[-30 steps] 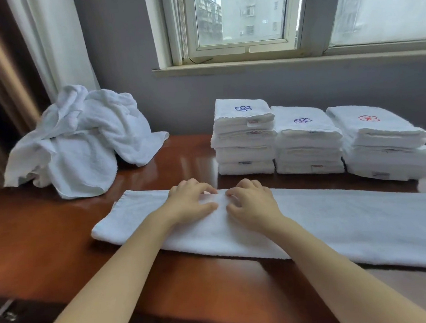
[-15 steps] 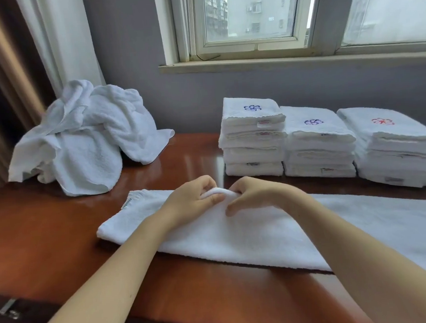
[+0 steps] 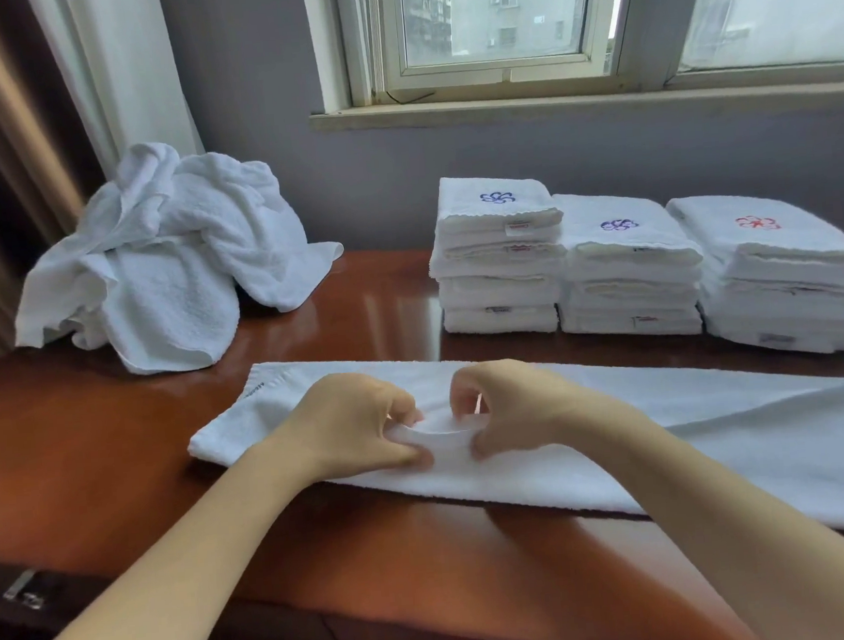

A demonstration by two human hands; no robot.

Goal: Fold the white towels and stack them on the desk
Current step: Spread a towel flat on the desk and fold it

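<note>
**Three stacks up, one towel in hand, a heap to go**

Both hands are down on the long towel (image 3: 721,432). It lies as a narrow strip across the near side of the desk (image 3: 91,436), running from about nine o'clock out past three o'clock. The left hand (image 3: 352,426) and the right hand (image 3: 512,403) sit close together near the strip's left end. Each pinches the cloth between thumb and curled fingers, and a small ridge of towel is raised between them. That reads as the start of a crosswise fold, with the lengthwise fold apparently already made.

At the back, from one to two o'clock, three piles stand side by side and touching: the left stack (image 3: 499,263), the middle stack (image 3: 626,273) and the right stack (image 3: 780,276). Each is several folded towels high with an embroidered flower on top. That's the finished work.

Over at ten o'clock the crumpled heap (image 3: 168,269) of unfolded towels waits, well apart from the stacks. How many are in it, I can't tell. My call: a good share is done. This towel needs its short folds and a spot on a stack, then the heap.
</note>
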